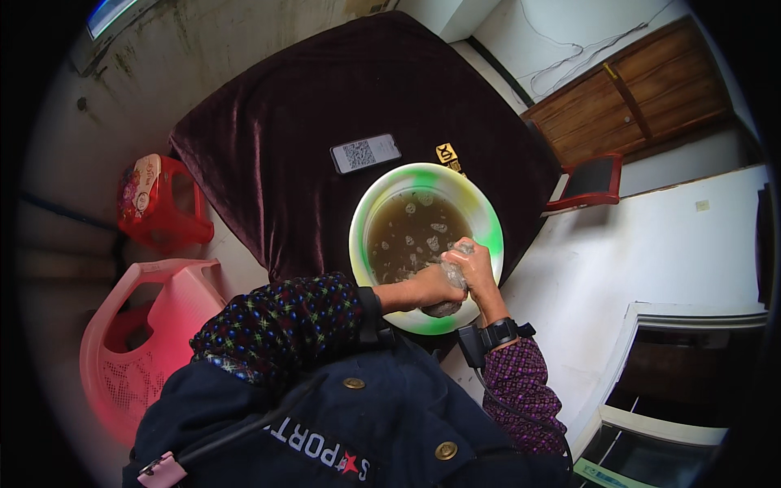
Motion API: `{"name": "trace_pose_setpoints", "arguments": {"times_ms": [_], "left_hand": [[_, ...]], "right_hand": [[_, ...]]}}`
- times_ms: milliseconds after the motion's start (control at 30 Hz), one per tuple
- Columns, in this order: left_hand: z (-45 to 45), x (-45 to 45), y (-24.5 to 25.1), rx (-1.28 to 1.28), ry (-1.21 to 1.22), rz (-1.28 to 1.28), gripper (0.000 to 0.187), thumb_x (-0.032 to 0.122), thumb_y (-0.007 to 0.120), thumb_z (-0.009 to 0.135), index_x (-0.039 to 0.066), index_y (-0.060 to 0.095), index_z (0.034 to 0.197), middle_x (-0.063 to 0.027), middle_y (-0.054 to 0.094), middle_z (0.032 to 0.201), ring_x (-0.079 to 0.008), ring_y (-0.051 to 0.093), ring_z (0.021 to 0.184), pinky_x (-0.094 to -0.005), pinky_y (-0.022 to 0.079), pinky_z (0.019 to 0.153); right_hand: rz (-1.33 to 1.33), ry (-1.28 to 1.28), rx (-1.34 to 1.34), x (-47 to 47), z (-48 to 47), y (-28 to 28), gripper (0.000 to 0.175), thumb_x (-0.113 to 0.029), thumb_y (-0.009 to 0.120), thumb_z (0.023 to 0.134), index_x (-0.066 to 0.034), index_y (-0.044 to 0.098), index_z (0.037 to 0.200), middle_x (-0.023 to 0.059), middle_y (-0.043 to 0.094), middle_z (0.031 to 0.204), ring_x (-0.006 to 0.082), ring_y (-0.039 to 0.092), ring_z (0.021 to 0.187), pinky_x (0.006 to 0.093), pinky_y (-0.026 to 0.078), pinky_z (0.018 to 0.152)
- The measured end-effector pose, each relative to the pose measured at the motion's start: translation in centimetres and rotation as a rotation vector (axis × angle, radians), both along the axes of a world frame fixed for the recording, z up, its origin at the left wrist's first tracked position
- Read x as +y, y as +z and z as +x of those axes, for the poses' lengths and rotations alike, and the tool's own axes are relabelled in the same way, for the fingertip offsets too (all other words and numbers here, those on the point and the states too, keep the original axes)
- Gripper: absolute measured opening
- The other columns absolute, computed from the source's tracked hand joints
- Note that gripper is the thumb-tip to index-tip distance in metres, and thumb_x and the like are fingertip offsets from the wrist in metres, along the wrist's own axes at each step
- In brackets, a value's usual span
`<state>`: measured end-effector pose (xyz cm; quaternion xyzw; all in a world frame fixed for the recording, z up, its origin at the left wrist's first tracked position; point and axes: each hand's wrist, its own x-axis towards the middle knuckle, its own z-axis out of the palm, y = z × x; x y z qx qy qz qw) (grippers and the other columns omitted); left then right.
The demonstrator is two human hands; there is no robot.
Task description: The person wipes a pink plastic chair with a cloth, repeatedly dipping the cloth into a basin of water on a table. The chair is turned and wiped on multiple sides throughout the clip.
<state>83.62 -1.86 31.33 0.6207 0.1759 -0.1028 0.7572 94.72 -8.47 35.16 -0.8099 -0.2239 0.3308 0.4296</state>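
Note:
A white plastic basin (pixel 360 244) with green and yellow patches stands before me, holding murky brown water (pixel 403 226) with clumps of foam on it. Over its near right side, my left hand (pixel 434 284) and my right hand (pixel 475 261) are closed on a wet grey bundle (pixel 453 274), which looks like soaked cloth covered in suds. My right hand is just beyond my left, and the two are close together. A darker part of the bundle (pixel 442 308) hangs below my left hand by the near rim. My fingers hide much of the bundle.
The basin is on a table draped with dark purple velvet cloth (pixel 293 146). Beyond it lie a phone (pixel 366 154) with a lit screen and a yellow-black packet (pixel 447 154). A red stool (pixel 161 201) and pink plastic chair (pixel 183 305) stand left; a red-framed chair (pixel 589 180) is right.

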Motion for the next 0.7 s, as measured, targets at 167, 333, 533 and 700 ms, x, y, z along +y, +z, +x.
{"name": "trace_pose_setpoints", "arguments": {"times_ms": [167, 333, 533, 700], "left_hand": [[-0.4, -0.7, 0.0, 0.07, 0.033, 0.151, 0.041, 0.031, 0.069, 0.067, -0.001, 0.062, 0.092, -0.0131, 0.065, 0.085, -0.0257, 0.063, 0.079, -0.0346, 0.049, 0.072], [-0.7, -0.8, -0.5, 0.118, 0.106, 0.236, 0.051, 0.035, 0.069, 0.065, -0.008, 0.061, 0.091, -0.0216, 0.065, 0.085, -0.0301, 0.066, 0.08, -0.0368, 0.052, 0.073], [-1.2, 0.1, 0.0, 0.133, 0.104, 0.247, 0.067, 0.042, 0.071, 0.063, -0.014, 0.057, 0.097, -0.0278, 0.064, 0.09, -0.0358, 0.065, 0.085, -0.0393, 0.051, 0.076], [-0.5, 0.8, 0.2, -0.001, 0.109, 0.388, 0.076, 0.042, 0.07, 0.069, -0.01, 0.038, 0.113, -0.0282, 0.06, 0.1, -0.0389, 0.062, 0.094, -0.0424, 0.05, 0.079]], "right_hand": [[-0.185, 0.072, -0.233, 0.2, -0.7, -0.4, 0.021, -0.018, 0.065, 0.06, -0.0002, 0.06, 0.068, 0.0106, 0.059, 0.06, 0.0209, 0.056, 0.056, 0.0324, 0.046, 0.056], [-0.278, 0.12, -0.424, 1.5, -1.4, -0.3, 0.021, -0.018, 0.064, 0.061, 0.0013, 0.061, 0.069, 0.0195, 0.061, 0.065, 0.0343, 0.059, 0.06, 0.0393, 0.047, 0.059], [-0.319, 0.101, -0.452, 1.9, -1.6, -1.4, 0.021, -0.017, 0.064, 0.062, 0.002, 0.059, 0.07, 0.0235, 0.061, 0.069, 0.041, 0.058, 0.066, 0.0425, 0.046, 0.06], [0.058, -0.28, -0.232, 0.4, 0.5, -2.6, 0.023, -0.018, 0.072, 0.066, 0.0001, 0.062, 0.078, 0.0094, 0.062, 0.071, 0.0184, 0.054, 0.062, 0.0325, 0.045, 0.063]]}}
